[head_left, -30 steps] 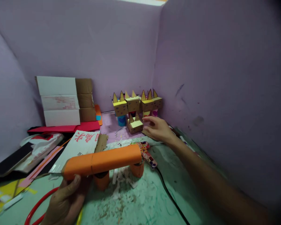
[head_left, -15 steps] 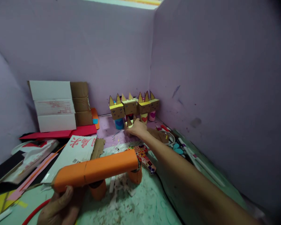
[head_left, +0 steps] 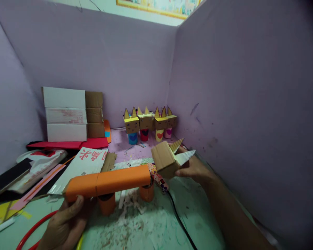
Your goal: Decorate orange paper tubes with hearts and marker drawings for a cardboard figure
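Left hand (head_left: 66,220) has a grip on the near end of the orange tube (head_left: 109,182), thumb up along the side, the other fingers mostly hidden underneath. From there the tube runs off to the right, with two stubby orange legs (head_left: 107,205) below it. Can't tell if those touch the green tabletop (head_left: 156,229) or not.

Right hand (head_left: 198,170) is pinching a little cardboard box (head_left: 161,158), held up just beside the tube's other end. It's tipped over, so the two pointy ears (head_left: 184,158) stick out sideways over that hand. The glue gun (head_left: 160,181) is right by the box and the tube end, black cord (head_left: 182,225) trailing away below the right hand.

Well past both hands there's a row of eared box heads (head_left: 146,121). Beyond the left hand lies a white card (head_left: 79,170) with red lettering, and a red loop (head_left: 36,224) curves just left of that hand.
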The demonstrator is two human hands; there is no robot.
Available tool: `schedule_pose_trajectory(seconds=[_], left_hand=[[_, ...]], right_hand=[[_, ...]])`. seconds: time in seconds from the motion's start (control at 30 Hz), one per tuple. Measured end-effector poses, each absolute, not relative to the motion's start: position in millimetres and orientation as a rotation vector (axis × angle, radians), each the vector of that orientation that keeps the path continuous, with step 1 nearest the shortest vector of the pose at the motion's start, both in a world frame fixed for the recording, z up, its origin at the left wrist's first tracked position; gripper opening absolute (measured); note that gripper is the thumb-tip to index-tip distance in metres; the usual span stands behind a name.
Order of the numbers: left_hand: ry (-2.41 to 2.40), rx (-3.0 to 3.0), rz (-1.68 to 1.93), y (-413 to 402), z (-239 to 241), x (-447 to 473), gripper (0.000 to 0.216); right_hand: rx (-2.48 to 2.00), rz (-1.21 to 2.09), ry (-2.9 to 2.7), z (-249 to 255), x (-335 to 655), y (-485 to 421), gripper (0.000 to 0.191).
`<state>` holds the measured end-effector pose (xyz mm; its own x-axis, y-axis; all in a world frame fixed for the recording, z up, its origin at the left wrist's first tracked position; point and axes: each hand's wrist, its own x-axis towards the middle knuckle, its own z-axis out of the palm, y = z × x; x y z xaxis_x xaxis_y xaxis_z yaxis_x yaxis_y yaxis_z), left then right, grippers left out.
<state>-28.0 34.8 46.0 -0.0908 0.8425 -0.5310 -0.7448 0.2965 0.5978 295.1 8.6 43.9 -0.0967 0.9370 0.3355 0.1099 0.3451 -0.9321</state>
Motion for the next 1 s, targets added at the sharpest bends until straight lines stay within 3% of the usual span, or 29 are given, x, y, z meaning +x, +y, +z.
schedule_pose_trajectory(seconds=[0.23,0.37,1.0], left_hand=[[0.971,0.119,1.321,31,46,-28,0.054],[0.988,0.134,1.344,32,45,-27,0.056],[0.876,0.08,1.339,36,40,-30,0.047]], right_hand=[[-1.213,0.688,-1.837,49,314,-8,0.076],[-1.227,0.501,-1.978,58,310,-15,0.081],[-1.065,0.427,-1.994,75,285,3,0.074]])
